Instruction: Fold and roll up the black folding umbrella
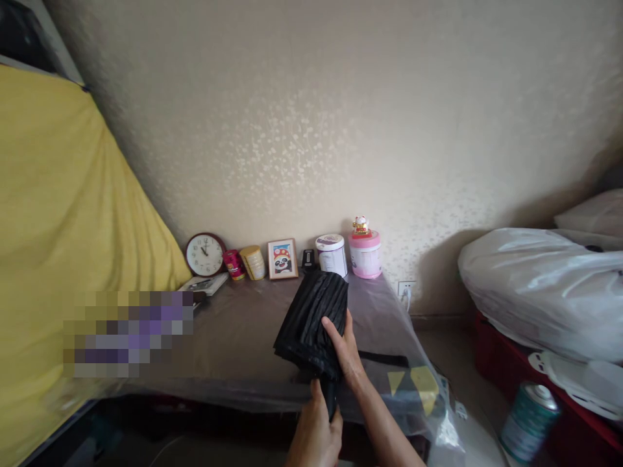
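Right hand [349, 350] cups a pleated, crinkled black umbrella [311, 314].

Table [233, 344]: brownish top under a clear plastic sheet [389, 407], which hangs over the front edge.
Back row, left to right: round dark-rimmed clock [204, 254], on edge; dark pink tin [234, 265]; yellow-lidded tin [254, 263]; framed panda picture [283, 259], upright; small black object [308, 259], kind unclear; white tub [332, 255]; pink-lidded tub [365, 257].
Left, before clock: flat papers or book [214, 284].
Right front: black strip [387, 359], flat; yellow patches [424, 387] by the corner.
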`<state>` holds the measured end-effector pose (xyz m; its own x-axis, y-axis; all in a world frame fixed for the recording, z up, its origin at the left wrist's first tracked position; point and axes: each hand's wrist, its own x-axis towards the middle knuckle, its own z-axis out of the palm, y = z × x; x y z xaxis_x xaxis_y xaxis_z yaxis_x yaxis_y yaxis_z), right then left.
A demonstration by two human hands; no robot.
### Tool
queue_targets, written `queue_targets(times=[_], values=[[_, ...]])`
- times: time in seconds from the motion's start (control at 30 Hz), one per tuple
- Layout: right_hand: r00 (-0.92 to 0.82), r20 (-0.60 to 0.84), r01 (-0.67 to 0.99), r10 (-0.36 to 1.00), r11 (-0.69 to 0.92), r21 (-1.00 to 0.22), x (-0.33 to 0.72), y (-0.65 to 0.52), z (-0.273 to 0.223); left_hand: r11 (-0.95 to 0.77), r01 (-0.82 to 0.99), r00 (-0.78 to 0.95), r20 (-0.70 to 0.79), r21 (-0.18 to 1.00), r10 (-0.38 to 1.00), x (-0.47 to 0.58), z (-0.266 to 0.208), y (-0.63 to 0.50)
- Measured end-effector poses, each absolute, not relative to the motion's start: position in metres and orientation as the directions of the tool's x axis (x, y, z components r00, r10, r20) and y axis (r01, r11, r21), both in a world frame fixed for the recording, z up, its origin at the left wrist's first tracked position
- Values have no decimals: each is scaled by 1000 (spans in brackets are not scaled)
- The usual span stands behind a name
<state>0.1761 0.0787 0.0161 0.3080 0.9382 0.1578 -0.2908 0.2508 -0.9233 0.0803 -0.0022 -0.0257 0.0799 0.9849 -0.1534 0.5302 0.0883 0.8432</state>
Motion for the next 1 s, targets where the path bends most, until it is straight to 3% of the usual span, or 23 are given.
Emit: queue_targets(times=[0.17,0.3,0.37,0.43,0.53,0.6,0.67,0.87,1.0], values=[[338,86,-351,937,210,-912,176,81,15,-31,766,113,-88,642,990,80,-14,-3],[361,51,-428,931,214,-878,175,82,12,-77,845,144,-87,529,986,79,-4,-6],[332,36,-500,942,209,-841,176,81,13,-72,800,151,-84,596,985,78,-1,-6],[278,24,-574,960,186,-797,177,78,16,-9,659,178,-144,752,974,76,1,-4],[207,17,-650,978,151,-745,178,73,22,141,253,355,-228,957,907,74,0,-1],[180,22,-676,983,140,-723,179,70,24,272,-45,480,-218,961,849,74,-2,0],[165,30,-689,986,137,-712,180,70,24,402,-188,537,-249,896,806,77,-3,0],[151,57,-644,987,142,-752,190,73,18,413,-96,520,-308,906,796,89,-4,1],[226,107,-510,968,211,-834,195,76,19,343,-23,462,-295,939,837,91,-7,2]])
